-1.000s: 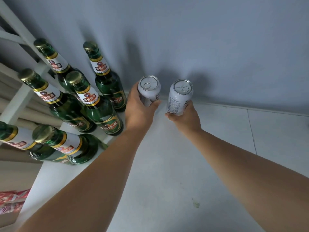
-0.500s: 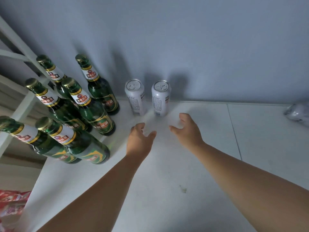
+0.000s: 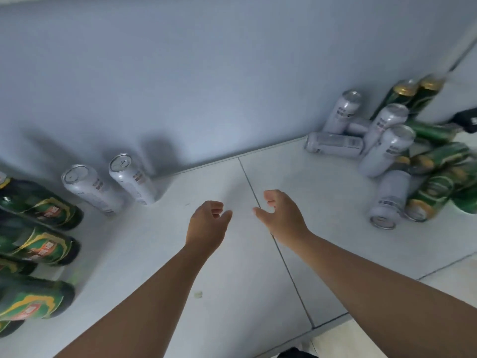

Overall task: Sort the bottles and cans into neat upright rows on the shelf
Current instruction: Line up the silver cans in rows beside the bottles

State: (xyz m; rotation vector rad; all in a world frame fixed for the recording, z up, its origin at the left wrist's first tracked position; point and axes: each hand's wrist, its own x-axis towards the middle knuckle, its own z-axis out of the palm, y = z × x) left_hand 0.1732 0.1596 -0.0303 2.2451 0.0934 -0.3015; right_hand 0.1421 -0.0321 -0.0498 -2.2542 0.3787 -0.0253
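Observation:
Two white cans [image 3: 111,183] stand upright side by side against the back wall, left of centre. Green glass bottles [image 3: 38,223] stand in rows at the far left, cut off by the frame edge. At the right a jumbled pile of white cans [image 3: 384,151] and green cans [image 3: 436,187] lies partly upright, partly tipped over. My left hand [image 3: 206,226] and my right hand [image 3: 281,215] hover over the white shelf top [image 3: 160,254] between the two groups, fingers loosely curled and holding nothing.
A pale blue wall [image 3: 206,73] closes the back of the shelf. A seam [image 3: 258,197] runs front to back across the shelf surface between my hands. A dark object [image 3: 468,120] shows at the far right edge.
Both hands let go of the two white cans, which now stand by the bottles. The hands drew back and the view swung right, bringing the can pile into sight.

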